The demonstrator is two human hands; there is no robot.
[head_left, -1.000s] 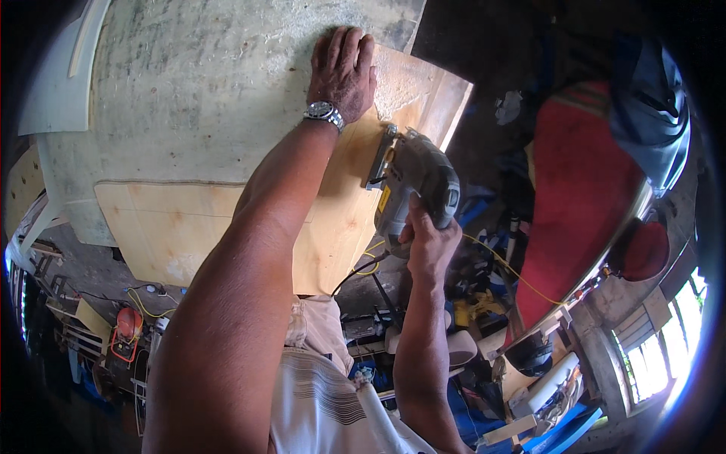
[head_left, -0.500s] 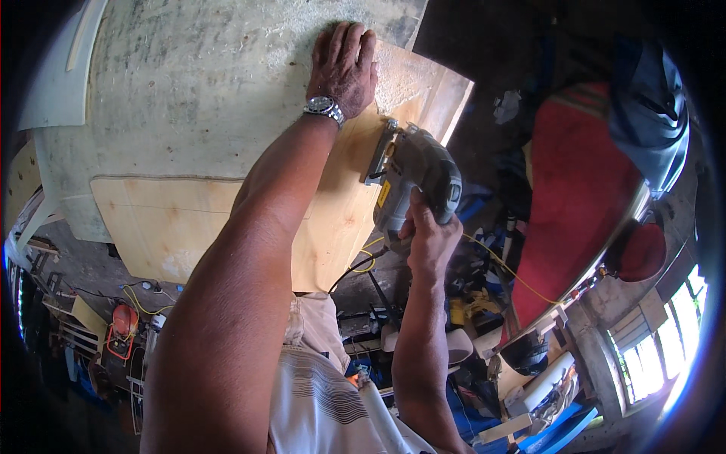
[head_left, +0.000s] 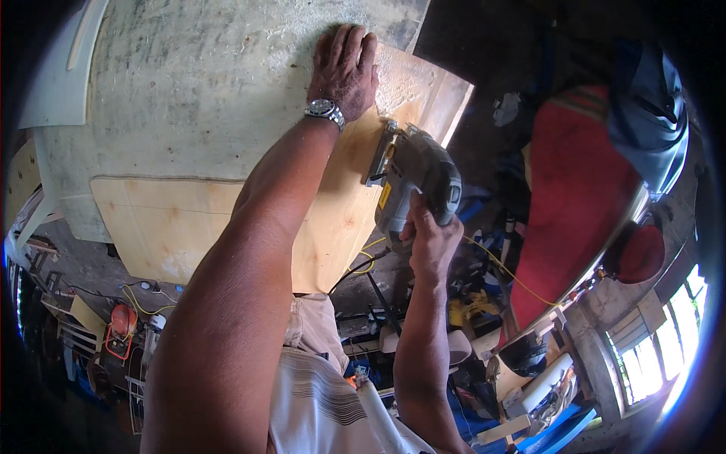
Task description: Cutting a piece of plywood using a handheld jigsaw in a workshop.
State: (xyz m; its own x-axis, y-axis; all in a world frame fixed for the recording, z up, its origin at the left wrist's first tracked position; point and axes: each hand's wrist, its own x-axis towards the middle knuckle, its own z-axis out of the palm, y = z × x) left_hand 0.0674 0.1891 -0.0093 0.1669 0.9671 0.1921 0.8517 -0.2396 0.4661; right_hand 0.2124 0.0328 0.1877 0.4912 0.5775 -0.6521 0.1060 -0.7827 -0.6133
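Observation:
A dark grey jigsaw (head_left: 420, 174) is gripped by its handle in my right hand (head_left: 432, 240). Its metal base plate rests against the right part of a light plywood sheet (head_left: 333, 242); the blade itself is hidden. Farther up, my left hand (head_left: 346, 72) lies flat with fingers stretched out, pressing on the sheet near its far end. Pale sawdust (head_left: 393, 89) is scattered just right of those fingers. A metal-band watch circles my left wrist. Under the plywood spreads a larger, stained grey-green board (head_left: 189, 83).
A long red panel (head_left: 563, 189) stands at the right, with blue-grey cloth (head_left: 646, 113) over its far end. A yellow cord (head_left: 508, 271) runs below the jigsaw. Cluttered tools and scraps fill the lower right. An orange tool (head_left: 122, 325) sits at the lower left.

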